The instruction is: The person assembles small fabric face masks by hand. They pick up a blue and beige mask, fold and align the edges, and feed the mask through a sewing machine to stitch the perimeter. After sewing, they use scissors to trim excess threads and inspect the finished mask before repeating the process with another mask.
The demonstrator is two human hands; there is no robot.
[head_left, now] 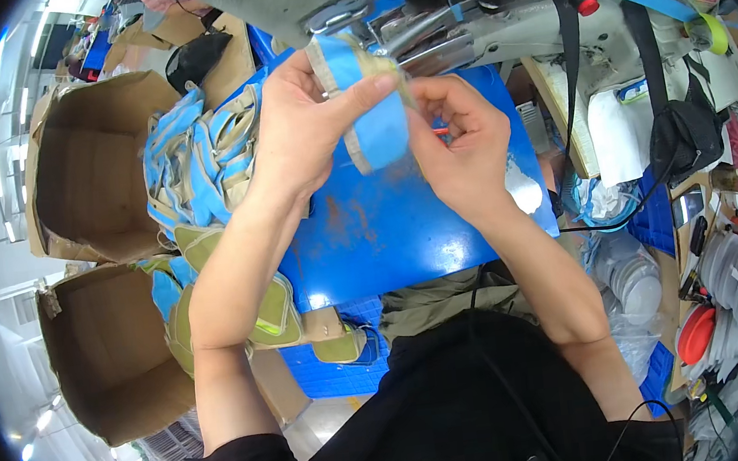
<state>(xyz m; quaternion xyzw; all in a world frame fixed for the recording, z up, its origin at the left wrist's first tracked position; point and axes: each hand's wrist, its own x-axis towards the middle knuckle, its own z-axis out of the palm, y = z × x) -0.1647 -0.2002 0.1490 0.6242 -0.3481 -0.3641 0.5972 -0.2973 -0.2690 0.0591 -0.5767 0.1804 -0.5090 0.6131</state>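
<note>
My left hand [299, 121] is closed on a blue fabric piece with beige edging [381, 130], its thumb lying across the front. The piece is held up below the metal parts of a sewing machine [493, 37]. Against the right edge of the fabric, the thumb and forefinger of my right hand [466, 139] are pressed together. A small red object [441, 131] shows among that hand's curled fingers; most of it is hidden. Beneath both hands lies a blue work surface [379, 238] with brownish scuffs.
Left of the work surface is a heap of blue and beige strips [200, 163], beside two cardboard boxes [66, 172]. Olive green fabric pieces [277, 317] hang at its left edge. A black pouch [687, 134] and stacked discs [733, 273] are on the right.
</note>
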